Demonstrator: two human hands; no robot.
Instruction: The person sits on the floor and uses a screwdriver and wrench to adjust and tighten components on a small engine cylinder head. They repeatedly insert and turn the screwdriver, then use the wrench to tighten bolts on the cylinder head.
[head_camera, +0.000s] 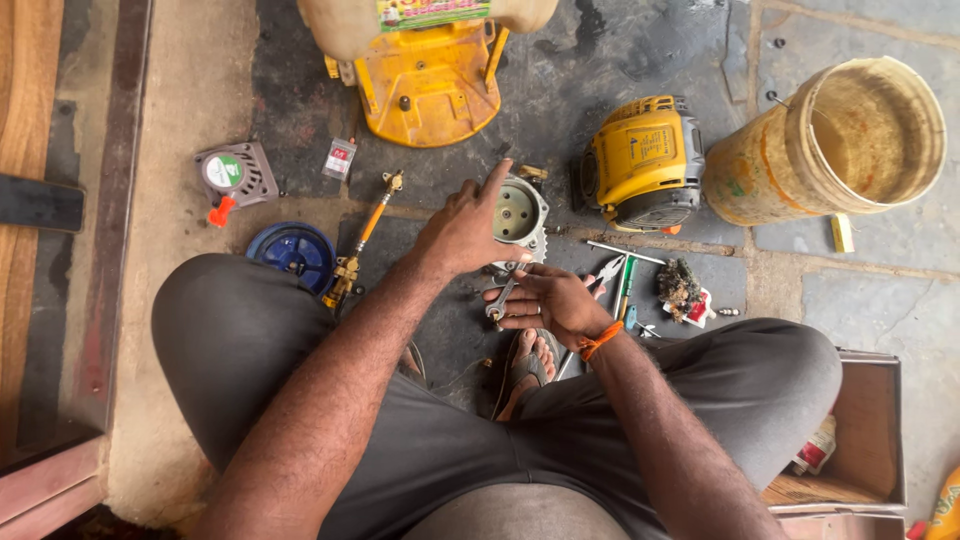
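In the head view, at frame centre, we see the left hand (462, 232) resting open-fingered on the round metal engine part (522, 213), gripping nothing. Just below, the right hand (549, 301) loosely holds a small spanner (499, 300), we think. The yellow engine housing (645, 163) lies apart at upper right, so disassembly looks well along.

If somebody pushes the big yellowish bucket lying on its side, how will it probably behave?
The bucket lies on its side and looks empty, so it is probably light. Its round wall rests on the stone floor, so it would likely roll, curving because it tapers.
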